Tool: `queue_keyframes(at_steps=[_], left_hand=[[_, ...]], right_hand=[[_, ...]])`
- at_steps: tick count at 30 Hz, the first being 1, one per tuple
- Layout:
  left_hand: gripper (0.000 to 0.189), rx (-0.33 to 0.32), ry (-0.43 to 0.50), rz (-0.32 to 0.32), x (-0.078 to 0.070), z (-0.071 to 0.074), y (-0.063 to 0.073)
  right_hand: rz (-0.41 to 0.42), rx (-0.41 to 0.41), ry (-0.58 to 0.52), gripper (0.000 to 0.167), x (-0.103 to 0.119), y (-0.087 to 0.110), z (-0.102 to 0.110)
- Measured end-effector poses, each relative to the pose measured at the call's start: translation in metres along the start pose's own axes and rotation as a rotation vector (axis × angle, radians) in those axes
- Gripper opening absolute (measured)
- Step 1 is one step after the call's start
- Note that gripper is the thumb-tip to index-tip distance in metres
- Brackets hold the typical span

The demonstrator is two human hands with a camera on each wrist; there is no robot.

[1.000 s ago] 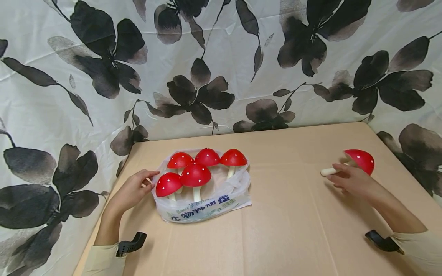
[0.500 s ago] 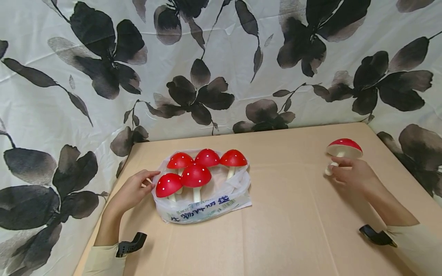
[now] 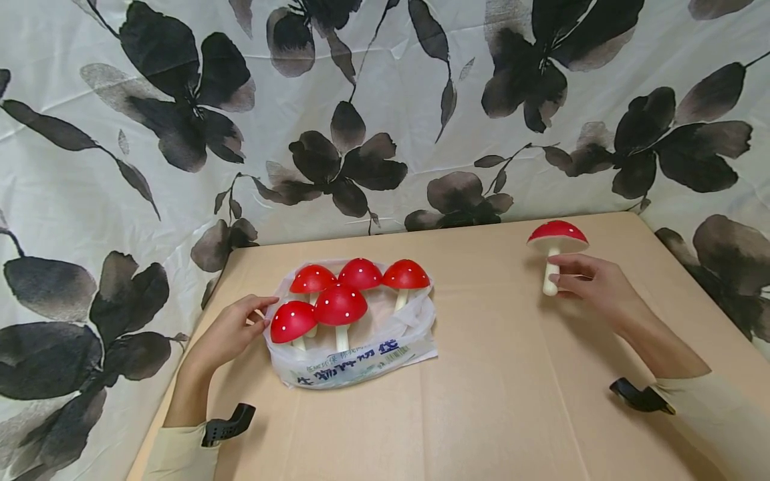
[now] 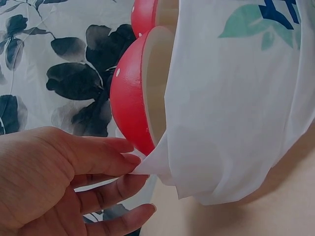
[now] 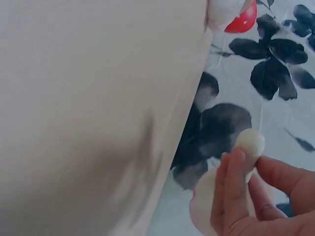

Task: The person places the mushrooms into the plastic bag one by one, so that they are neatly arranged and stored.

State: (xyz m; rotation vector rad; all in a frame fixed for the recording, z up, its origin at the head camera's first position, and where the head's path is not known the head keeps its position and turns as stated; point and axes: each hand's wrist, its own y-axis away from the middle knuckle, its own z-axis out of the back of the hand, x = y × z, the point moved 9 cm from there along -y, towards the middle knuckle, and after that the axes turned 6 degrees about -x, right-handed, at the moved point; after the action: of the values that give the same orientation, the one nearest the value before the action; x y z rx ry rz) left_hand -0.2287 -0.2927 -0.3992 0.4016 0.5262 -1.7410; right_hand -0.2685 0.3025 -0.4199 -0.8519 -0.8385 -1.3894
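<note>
My right hand [image 3: 592,284] pinches the pale stem of a toy mushroom [image 3: 557,235] and holds it upright, red cap on top, at the right of the head view. In the right wrist view the rounded stem end [image 5: 251,141] pokes out between thumb and fingers. At the left, my left hand [image 3: 231,329] pinches the edge of a white plastic bag [image 3: 355,371] between thumb and fingertips; the left wrist view shows the pinched bag corner [image 4: 152,164]. Several red mushrooms with white dots [image 3: 341,304] stand in the open bag.
The bag rests on a light brown table [image 3: 481,401], left of its middle. Behind and beside the table hangs a white cloth [image 3: 409,100] with dark flower prints. A black strap [image 3: 228,425] sits at the left wrist, another black band [image 3: 640,396] at the right.
My right hand has moved left and a little away from me with the mushroom, turning it from lying sideways to cap up. The left hand and the bag stay in place.
</note>
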Motion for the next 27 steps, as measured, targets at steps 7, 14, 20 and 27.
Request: queue_keyframes(at_steps=[7, 14, 20, 27], left_hand=[[0.042, 0.001, 0.005, 0.003, 0.0, 0.0, 0.001], [0.043, 0.005, -0.001, 0.001, 0.0, 0.0, 0.0], [0.043, 0.006, -0.008, 0.007, -0.002, 0.001, 0.0], [0.043, 0.012, -0.007, 0.017, -0.003, 0.001, 0.0]], right_hand=[[0.075, 0.038, -0.15, 0.046, 0.028, -0.005, -0.021], [0.11, 0.071, -0.176, 0.056, 0.049, -0.01, -0.04], [0.165, 0.116, -0.229, 0.055, 0.066, -0.014, -0.058], [0.179, 0.164, -0.283, 0.047, 0.082, -0.018, -0.081]])
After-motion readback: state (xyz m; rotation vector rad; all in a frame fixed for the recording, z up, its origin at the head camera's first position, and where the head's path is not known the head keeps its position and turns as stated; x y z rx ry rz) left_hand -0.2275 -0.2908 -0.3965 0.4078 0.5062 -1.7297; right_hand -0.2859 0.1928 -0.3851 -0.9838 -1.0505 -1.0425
